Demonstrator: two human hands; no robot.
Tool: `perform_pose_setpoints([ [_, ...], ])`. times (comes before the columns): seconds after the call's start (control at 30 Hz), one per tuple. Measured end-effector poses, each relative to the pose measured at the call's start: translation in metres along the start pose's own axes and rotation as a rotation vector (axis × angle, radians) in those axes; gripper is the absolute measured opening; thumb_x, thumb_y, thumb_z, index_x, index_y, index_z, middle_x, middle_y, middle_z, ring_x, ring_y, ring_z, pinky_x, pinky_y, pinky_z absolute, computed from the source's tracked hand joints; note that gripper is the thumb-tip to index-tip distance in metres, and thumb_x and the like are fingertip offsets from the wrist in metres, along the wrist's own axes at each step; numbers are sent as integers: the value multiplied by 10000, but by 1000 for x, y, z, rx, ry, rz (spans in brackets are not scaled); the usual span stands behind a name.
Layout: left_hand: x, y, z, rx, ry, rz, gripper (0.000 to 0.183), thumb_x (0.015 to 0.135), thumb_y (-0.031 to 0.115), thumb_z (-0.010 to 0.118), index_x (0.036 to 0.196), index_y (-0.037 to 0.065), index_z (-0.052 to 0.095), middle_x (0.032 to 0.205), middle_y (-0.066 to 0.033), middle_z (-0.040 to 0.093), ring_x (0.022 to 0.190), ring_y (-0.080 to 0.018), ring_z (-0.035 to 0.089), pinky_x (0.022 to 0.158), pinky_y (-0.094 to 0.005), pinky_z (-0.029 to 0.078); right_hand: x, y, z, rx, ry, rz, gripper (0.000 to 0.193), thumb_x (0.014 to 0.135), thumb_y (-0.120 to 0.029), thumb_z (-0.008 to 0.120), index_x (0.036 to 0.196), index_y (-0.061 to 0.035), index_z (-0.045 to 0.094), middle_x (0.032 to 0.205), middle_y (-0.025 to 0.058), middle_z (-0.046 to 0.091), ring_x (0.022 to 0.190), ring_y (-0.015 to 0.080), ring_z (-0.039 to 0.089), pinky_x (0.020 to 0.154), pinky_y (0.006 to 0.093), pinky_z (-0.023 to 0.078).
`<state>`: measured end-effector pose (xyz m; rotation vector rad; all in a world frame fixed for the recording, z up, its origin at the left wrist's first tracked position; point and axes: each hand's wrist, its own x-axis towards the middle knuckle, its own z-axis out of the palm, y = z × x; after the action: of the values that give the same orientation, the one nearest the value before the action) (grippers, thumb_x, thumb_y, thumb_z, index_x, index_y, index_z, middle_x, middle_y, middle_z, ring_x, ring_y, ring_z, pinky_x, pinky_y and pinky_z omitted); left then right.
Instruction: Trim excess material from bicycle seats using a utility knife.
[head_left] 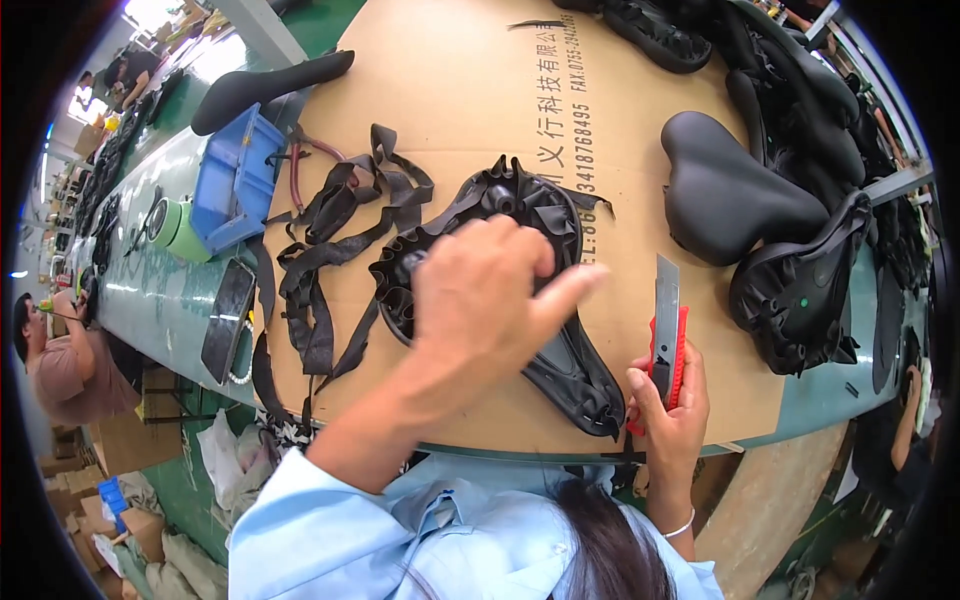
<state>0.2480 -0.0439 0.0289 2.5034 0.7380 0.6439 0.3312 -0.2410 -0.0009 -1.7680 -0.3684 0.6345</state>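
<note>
An upturned black bicycle saddle (590, 395) lies on the cardboard in front of me, its gathered cover edge puckered around the underside. Over its wide end is my left hand (490, 285), thumb stretched out to the right; its other fingers bend downward, blurred and partly hidden, so their hold does not show. At the right, my right hand (672, 415) is wrapped around a red utility knife (668, 345), the blade out and pointing away from me, beside the saddle's narrow nose. Cut black strips (315, 260) lie in a tangle left of the saddle.
Finished-looking black saddles (725, 190) are heaped at the right and far right. A cardboard sheet (440, 80) covers the table. At the left stand a blue bin (240, 165) and a green tape roll (172, 228); another saddle (270, 90) lies behind them. A co-worker (75, 365) is farther left.
</note>
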Motion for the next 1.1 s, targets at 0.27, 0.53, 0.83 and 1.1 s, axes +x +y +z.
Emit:
perform_pose_setpoints([
  [0.27, -13, -4, 21, -548, 20, -363, 155, 780, 121, 724, 739, 17, 615, 687, 5, 534, 598, -70, 469, 551, -230, 392, 31, -14, -1, -421, -93, -630, 488, 875, -81, 649, 1337, -14, 504, 1024, 148, 679, 731, 231, 630, 694, 296, 513],
  [0.53, -20, -13, 20, -730, 75, -389, 166, 744, 88, 699, 692, 21, 556, 666, -12, 514, 566, -93, 478, 522, -249, 384, 42, -41, 5, -608, -364, -647, 521, 838, -55, 660, 1339, -148, 551, 885, 130, 671, 626, 272, 608, 589, 362, 476],
  [0.83, -18, -28, 10, -1806, 158, -237, 58, 837, 46, 609, 815, 42, 556, 876, -23, 539, 823, -111, 474, 691, -228, 384, -22, -48, -31, -600, -562, -260, 493, 851, -90, 661, 1328, -63, 540, 981, 163, 688, 792, 289, 674, 671, 342, 520],
  [1.1, -30, -15, -20, -736, -543, 572, 134, 755, 152, 753, 826, 64, 680, 756, -81, 605, 746, -226, 591, 660, -317, 452, -56, -11, -14, -90, -14, -62, 652, 903, -48, 577, 1481, -60, 276, 1128, 125, 571, 692, 92, 532, 598, 208, 482],
])
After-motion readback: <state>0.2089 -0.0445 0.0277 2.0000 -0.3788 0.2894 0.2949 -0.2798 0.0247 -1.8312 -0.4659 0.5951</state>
